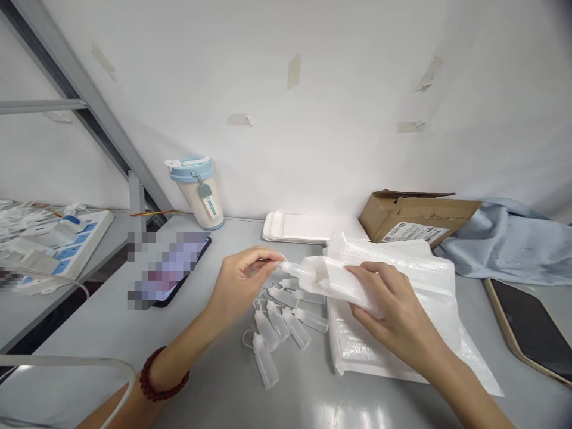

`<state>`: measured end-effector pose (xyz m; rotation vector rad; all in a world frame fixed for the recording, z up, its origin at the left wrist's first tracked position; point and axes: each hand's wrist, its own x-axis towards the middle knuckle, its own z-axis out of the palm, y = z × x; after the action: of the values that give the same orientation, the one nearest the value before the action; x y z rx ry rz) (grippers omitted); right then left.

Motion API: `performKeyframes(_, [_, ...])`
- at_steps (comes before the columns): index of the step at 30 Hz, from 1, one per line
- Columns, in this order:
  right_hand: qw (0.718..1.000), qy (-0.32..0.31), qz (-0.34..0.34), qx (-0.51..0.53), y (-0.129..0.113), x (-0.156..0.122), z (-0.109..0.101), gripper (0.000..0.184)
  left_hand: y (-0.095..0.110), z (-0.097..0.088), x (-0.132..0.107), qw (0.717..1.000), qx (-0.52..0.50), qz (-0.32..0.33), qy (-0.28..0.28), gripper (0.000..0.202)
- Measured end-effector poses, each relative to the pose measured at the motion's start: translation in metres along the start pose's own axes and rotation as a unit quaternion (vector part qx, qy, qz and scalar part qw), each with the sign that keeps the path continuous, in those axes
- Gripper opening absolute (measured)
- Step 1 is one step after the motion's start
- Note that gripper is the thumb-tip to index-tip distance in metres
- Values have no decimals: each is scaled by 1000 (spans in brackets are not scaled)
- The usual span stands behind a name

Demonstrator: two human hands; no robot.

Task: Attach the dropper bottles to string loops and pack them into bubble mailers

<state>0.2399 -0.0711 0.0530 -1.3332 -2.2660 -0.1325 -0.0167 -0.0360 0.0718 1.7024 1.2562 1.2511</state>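
My left hand (243, 280) pinches the capped tip of a small translucent squeeze bottle (300, 272) held in the air. The bottle's body sits partly inside a small clear plastic bag (340, 285), which my right hand (388, 304) grips from the side. Under them, several more small bottles (286, 325) lie in a loose row on the grey table (223, 381). A stack of clear plastic bags (402, 333) lies flat beneath my right hand. A dark red bead bracelet (154, 381) is on my left wrist.
A phone (172, 268) lies at left, a blue-lidded cup (199, 193) behind it. White trays (304, 227), a cardboard box (415, 217) and blue cloth (509, 241) sit along the wall. A tablet (531, 328) lies at right, a power strip (67, 238) far left.
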Motion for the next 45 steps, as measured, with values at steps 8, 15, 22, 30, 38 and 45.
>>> performKeyframes(8, [997, 0, -48, 66, -21, -3, 3, 47, -4, 24, -23, 982, 65, 154, -91, 20])
performKeyframes(15, [998, 11, -47, 51, -16, -3, 2, 45, -4, 20, -24, 964, 120, 207, -112, 24])
performKeyframes(22, [997, 35, -30, 58, -12, -1, -1, 46, 2, 13, -14, 997, 15, -59, -57, 29])
performKeyframes(30, [992, -18, -84, 88, -27, -3, -2, 53, 6, 18, -14, 940, -111, -230, -225, 21])
performKeyframes(38, [988, 27, -152, -13, -43, -5, 5, 56, -3, 30, -22, 956, -115, -184, -196, 33])
performKeyframes(45, [977, 53, -165, -123, -54, -8, 17, 56, 11, 19, -18, 908, -236, -275, -211, 17])
